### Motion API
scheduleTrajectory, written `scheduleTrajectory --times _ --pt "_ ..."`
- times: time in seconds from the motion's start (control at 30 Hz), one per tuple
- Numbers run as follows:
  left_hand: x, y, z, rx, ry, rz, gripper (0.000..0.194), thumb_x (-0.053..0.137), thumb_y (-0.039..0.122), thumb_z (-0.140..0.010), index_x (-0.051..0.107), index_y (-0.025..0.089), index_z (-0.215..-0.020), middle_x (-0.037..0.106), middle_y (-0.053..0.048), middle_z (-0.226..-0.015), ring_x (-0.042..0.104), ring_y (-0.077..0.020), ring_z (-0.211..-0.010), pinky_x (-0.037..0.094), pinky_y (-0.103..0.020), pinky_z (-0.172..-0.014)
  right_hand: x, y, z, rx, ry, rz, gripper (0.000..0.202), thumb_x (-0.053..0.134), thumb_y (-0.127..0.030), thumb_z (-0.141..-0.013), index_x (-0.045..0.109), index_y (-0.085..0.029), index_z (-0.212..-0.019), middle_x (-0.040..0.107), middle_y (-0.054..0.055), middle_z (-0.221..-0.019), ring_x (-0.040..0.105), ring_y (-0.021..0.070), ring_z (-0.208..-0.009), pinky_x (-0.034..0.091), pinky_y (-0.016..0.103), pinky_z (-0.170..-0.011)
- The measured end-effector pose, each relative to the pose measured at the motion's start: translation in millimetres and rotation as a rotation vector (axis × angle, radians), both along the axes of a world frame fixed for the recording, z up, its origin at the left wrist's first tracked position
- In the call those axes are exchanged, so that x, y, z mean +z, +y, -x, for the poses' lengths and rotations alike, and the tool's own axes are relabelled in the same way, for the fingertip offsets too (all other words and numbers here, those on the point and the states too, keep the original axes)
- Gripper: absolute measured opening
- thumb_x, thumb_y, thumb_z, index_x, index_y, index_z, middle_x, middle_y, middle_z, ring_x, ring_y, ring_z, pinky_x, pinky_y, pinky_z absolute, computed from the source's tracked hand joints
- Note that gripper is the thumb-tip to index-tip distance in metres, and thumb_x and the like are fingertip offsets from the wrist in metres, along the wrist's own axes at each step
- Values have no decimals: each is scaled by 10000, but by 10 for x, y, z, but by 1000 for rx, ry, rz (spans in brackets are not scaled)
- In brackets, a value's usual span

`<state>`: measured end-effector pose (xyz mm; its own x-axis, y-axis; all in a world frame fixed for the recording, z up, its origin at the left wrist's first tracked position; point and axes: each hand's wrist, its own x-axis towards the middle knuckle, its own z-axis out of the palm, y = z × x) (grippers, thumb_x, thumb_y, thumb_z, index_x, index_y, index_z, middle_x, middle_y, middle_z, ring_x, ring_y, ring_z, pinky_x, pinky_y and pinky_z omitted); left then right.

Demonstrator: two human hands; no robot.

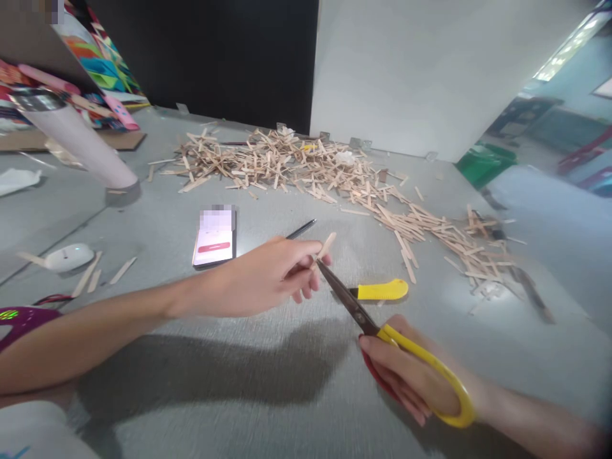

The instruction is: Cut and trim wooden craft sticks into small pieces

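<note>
Near the middle of the head view, your left hand (272, 277) pinches a flat wooden stick (328, 243) between thumb and fingers, one end poking out past the fingertips toward the top of the frame. Your right hand (404, 370), lower right, is closed around the yellow handle of the scissors (359, 315).

The relation that counts is at the fingertips: the stick's long axis slants from lower left to upper right, while the scissor blades slant up from lower right, so the two lines cross. The left hand is nearer, already holding the stick; the right reaches it only through the blade tips, right beside your left fingers. You can't tell whether the tips touch the wood.

Just right of the blades lies a yellow utility knife (382, 291); a heap of sticks (272, 159) spreads across the upper centre.
</note>
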<state>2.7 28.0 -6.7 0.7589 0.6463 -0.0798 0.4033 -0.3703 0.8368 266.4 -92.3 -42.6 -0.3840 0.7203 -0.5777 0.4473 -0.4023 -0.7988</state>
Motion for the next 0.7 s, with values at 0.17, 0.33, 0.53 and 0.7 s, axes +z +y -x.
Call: scheduleTrajectory --times 0.17,0.33,0.53,0.7 --pt "5 52 18 1 50 -27 186 509 210 -1109 684 187 -1170 815 -48 -945 779 -169 -752 587 -270 -673 -88 10 -35 11 53 40 903 473 -937 -963 412 -232 -402 410 -9 -319 395 68 -253 299 170 -303" --pt "7 84 15 -10 -72 166 223 530 227 -1105 616 176 -1304 819 -68 -995 791 -189 -780 651 -306 -699 -85 21 -70 -66 71 26 863 528 -984 -889 404 -240 -469 406 -34 -340 376 72 -265 335 185 -318" --pt "-9 75 -1 4 -165 217 213 542 215 -1112 574 182 -1320 813 -70 -972 791 -190 -784 659 -293 -678 23 11 -45 -30 170 -89 795 513 -963 -930 425 -247 -596 408 -57 -441 439 101 -418 551 251 -556" --pt "-29 23 -13 25 -166 183 218 519 220 -1125 578 188 -1333 802 -69 -991 793 -191 -819 663 -286 -674 -33 11 -8 -64 228 -11 808 523 -958 -935 424 -246 -567 392 -62 -415 413 94 -382 563 263 -550"
